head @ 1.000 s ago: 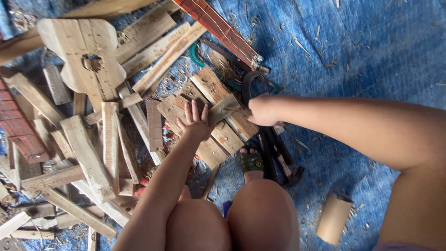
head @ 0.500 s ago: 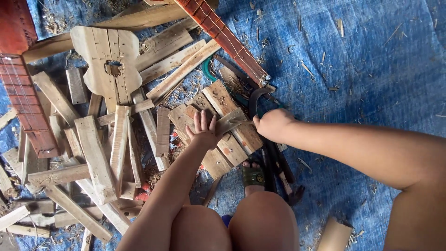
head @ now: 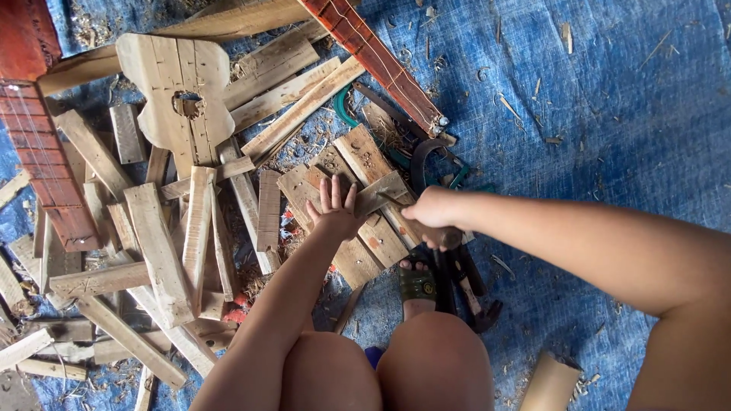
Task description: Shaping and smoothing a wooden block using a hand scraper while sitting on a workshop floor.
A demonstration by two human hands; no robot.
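Note:
My left hand (head: pixel 335 213) lies flat, fingers spread, pressing on a small wooden block (head: pixel 381 195) that rests on a stack of short planks (head: pixel 358 228). My right hand (head: pixel 430 217) is closed around the handle of a chisel-like tool (head: pixel 415 228), its tip against the block just right of my left fingers. My knees and a sandalled foot (head: pixel 415 285) sit below the planks.
A heap of wood offcuts (head: pixel 160 251) fills the left. A guitar-shaped wooden body (head: pixel 179 99) lies at upper left, reddish fretted necks (head: pixel 381 65) across the top and far left. Dark hand tools (head: pixel 464 289) lie by my foot. Blue tarp (head: pixel 609 114) with shavings covers the right.
The view has shifted slightly. My right hand has moved down and left to the block with the tool. My left hand stays pressed on the wood.

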